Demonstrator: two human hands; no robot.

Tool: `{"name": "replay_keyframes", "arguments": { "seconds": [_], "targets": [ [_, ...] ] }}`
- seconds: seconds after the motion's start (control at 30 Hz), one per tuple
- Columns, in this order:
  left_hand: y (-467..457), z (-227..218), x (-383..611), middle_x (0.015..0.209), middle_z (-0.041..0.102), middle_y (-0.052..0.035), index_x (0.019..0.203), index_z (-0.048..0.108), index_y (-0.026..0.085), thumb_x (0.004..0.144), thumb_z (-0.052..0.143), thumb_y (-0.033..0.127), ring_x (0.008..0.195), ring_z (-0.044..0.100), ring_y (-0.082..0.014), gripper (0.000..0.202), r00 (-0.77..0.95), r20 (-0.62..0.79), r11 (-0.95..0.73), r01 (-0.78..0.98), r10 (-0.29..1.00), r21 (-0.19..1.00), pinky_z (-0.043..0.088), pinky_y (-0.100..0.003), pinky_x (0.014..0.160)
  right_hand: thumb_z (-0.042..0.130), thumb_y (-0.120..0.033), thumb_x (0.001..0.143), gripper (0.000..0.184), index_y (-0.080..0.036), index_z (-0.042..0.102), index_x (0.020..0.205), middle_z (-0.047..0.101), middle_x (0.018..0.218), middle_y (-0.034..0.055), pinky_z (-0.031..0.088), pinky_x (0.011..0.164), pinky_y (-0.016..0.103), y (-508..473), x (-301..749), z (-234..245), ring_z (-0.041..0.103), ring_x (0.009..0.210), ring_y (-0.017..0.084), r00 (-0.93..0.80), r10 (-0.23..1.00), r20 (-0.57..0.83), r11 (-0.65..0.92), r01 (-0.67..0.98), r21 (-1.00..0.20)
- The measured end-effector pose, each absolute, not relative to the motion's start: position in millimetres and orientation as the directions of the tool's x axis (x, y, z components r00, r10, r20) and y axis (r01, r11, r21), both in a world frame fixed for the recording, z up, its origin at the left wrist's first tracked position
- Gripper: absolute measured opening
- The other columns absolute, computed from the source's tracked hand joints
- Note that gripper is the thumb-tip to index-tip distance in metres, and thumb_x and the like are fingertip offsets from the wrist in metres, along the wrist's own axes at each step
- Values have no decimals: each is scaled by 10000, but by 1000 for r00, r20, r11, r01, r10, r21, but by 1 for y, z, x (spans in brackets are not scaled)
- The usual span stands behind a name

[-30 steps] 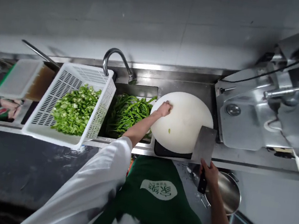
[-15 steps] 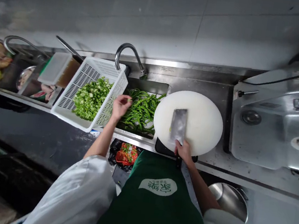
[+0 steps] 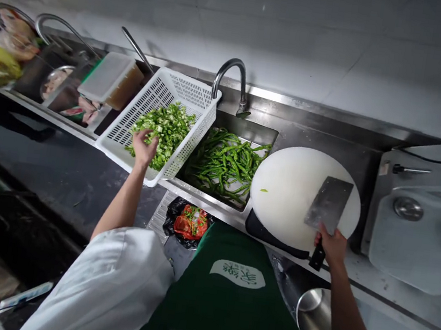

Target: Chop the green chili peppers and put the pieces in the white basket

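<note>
My left hand [image 3: 143, 148] is over the near left part of the white perforated basket [image 3: 112, 146], above the chopped green peppers [image 3: 170, 128]. Its thumb and fingers are apart, and nothing shows between them. My right hand [image 3: 330, 245] grips the dark handle of a cleaver [image 3: 330, 202], whose broad blade lies over the right side of the round white cutting board [image 3: 290, 177]. One small green piece [image 3: 264, 190] sits on the board's left half. Whole long green peppers [image 3: 224, 163] fill the sink between basket and board.
A curved faucet [image 3: 235, 67] rises behind the pepper sink. Below the counter edge is a black-lined bin [image 3: 172, 223] with red and green scraps. A lidded plastic container [image 3: 108, 77] stands left of the basket. Another sink [image 3: 417, 239] lies at the right, and a metal pot [image 3: 312, 312] stands below.
My left hand has moved left from beside the sink peppers to over the basket, and its fingers have parted. My right hand has carried the cleaver to the board's right side. The view has shifted.
</note>
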State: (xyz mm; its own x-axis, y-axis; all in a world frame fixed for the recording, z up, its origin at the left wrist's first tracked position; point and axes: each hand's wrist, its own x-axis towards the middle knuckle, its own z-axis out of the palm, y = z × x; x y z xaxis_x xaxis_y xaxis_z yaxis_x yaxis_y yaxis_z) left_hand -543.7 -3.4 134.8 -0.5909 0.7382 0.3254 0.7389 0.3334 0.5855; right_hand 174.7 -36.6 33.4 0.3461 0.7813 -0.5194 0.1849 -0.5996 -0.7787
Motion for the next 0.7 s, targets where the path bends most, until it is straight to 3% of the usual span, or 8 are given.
{"name": "replay_keyframes", "arguments": {
  "seconds": [0.13,0.3,0.4,0.43,0.5,0.6,0.7],
  "targets": [
    [-3,128,-500,1196,637,-105,1074,729,182,950,601,350,1142,618,-245,245,-415,399,133,811,818,570,559,-346,887,778,-659,740,507,-262,469,803,574,500,-39,460,401,280,-43,109,38,551,401,157,286,783,-552,-618,264,-741],
    [9,121,-468,1144,668,-92,1093,721,194,1017,523,321,1102,650,-222,246,-269,456,-45,822,848,568,545,-377,992,674,-527,869,349,-294,448,742,554,508,-41,451,421,290,-31,-4,52,537,414,157,62,816,-574,-561,324,-762],
    [15,99,-456,1135,700,-93,1129,726,193,1039,470,288,1105,665,-217,288,-160,377,-104,800,912,591,537,-380,1035,595,-499,911,296,-294,451,754,537,512,-51,441,446,281,-18,-23,74,518,428,152,91,841,-533,-519,411,-749],
    [17,87,-451,1148,710,-96,1155,729,190,1042,454,273,1119,669,-217,308,-94,296,-106,798,951,594,531,-377,1053,576,-483,920,276,-287,467,761,534,508,-49,439,463,277,-13,-19,82,518,437,152,137,854,-501,-502,465,-729],
    [19,59,-440,1248,712,-107,1255,714,181,1037,440,244,1207,658,-217,355,75,-18,-52,833,997,551,506,-356,1099,581,-420,917,221,-254,529,781,543,504,-28,439,513,278,-7,2,97,534,468,162,216,871,-441,-478,579,-661],
    [24,9,-422,1331,712,-124,1334,701,162,969,574,258,1271,655,-249,398,199,-504,32,911,840,412,511,-322,1088,577,-364,922,208,-172,658,914,647,619,64,454,613,318,-8,39,108,606,569,212,336,907,-254,-405,859,-314],
    [27,-41,-408,1258,753,-142,1286,734,148,819,777,320,1195,699,-308,500,217,-665,78,920,714,384,556,-366,1027,561,-358,944,358,-92,694,1142,715,768,167,472,688,373,-21,59,102,679,700,293,395,908,-142,-396,918,20]
  ]
}}
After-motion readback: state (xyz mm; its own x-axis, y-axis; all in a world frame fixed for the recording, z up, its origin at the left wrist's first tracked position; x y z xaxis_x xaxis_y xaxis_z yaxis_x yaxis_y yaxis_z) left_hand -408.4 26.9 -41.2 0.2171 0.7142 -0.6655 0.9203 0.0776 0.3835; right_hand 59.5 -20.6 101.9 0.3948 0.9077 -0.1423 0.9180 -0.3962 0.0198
